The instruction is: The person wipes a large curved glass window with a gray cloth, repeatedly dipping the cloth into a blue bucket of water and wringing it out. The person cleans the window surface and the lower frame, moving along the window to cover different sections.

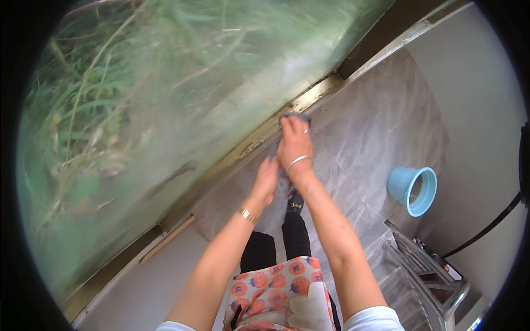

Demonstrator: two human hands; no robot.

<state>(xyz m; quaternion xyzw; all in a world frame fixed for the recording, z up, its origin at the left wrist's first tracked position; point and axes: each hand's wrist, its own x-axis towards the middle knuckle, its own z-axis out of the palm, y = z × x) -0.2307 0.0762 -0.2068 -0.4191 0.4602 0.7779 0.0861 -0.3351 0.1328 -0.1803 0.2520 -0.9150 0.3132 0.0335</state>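
My right hand (296, 145), with a ring and a silver bangle, presses a bunched grey cloth (305, 118) against the dirty sill (252, 145) of a glass pane (198, 111). Just below and to the left, my left hand (266, 178), wearing a gold watch or bracelet, grips a lower part of the same cloth. Part of the cloth hangs between the two hands. The sill's pale surface is stained and flaking, with a wet-looking shine beyond my right hand. Both sets of fingertips are partly hidden.
A light-blue bucket (397, 184) with murky liquid stands on the grey tiled floor (356, 124) to the right. Nearer me is a metal stepladder-like frame (430, 273), with a black cord (482, 231) beside it. Grass (91, 99) shows through the glass. A dark frame post (372, 41) rises beyond the sill.
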